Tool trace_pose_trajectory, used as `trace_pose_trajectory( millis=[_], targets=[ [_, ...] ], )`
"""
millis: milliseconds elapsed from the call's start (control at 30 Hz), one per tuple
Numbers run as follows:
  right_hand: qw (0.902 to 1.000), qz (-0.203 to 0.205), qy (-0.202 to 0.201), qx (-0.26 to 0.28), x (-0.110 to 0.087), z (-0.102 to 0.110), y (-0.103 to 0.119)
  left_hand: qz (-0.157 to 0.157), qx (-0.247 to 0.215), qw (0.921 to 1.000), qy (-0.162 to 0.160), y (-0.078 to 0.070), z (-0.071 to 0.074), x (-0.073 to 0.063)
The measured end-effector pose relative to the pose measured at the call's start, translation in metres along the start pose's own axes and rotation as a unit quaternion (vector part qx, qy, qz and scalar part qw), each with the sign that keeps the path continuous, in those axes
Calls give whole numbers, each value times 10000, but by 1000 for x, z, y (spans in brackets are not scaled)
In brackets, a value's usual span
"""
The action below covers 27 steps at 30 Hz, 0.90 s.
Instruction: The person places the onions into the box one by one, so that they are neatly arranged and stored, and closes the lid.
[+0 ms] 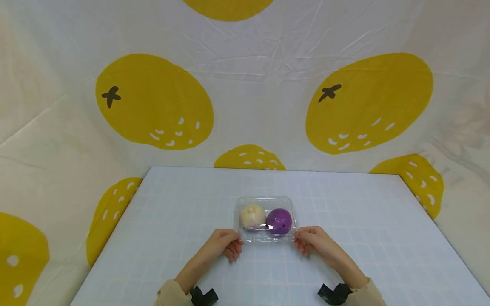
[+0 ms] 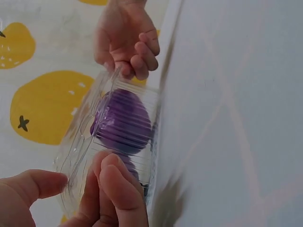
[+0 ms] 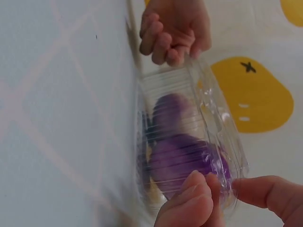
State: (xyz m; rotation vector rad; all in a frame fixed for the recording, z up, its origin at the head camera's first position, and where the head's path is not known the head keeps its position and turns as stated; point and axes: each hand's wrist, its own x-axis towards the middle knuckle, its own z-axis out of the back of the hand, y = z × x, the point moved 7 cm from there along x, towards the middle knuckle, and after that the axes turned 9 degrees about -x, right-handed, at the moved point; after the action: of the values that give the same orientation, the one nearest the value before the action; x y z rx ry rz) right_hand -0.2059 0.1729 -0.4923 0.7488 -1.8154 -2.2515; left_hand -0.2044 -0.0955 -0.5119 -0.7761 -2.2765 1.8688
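A clear plastic clamshell box (image 1: 265, 235) sits on the table in front of me. Inside it, a cream-coloured round thing (image 1: 252, 216) lies on the left, beside a glossy purple round thing (image 1: 279, 221) on the right. My left hand (image 1: 227, 244) pinches the box's near left corner between thumb and fingers. At the near right corner, my right hand (image 1: 311, 240) pinches the rim in the same way. In the left wrist view, the purple thing (image 2: 124, 120) shows through the ribbed wall; the cream one is hidden there.
A white table (image 1: 183, 204) with a faint checked pattern lies under the box. Behind it hangs a pale cloth (image 1: 260, 106) printed with large yellow fruits. Black wrist straps (image 1: 204, 296) sit at the cuffs of my beige sleeves (image 1: 173, 294).
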Motion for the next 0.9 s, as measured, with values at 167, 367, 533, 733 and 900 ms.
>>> trace_pose_trajectory(
  millis=[167, 367, 533, 733, 900],
  targets=[
    [9998, -13, 166, 141, 1, -4, -2, 87, -333, 9994, -24, 4, -3, 4],
    [9991, 10, 124, 401, 5, -6, -4, 24, -475, 9984, -297, 4, -2, 7],
    [9987, 134, 8, 488, 7, -5, -5, -72, -598, 9964, -602, 4, -3, 11],
    [9961, 155, 235, 830, 9, -7, -10, -231, -784, 9929, -859, 5, -4, 12],
    [9904, 333, 572, 1214, 12, -9, -14, -352, -997, 9897, -962, 8, -5, 13]
  ],
)
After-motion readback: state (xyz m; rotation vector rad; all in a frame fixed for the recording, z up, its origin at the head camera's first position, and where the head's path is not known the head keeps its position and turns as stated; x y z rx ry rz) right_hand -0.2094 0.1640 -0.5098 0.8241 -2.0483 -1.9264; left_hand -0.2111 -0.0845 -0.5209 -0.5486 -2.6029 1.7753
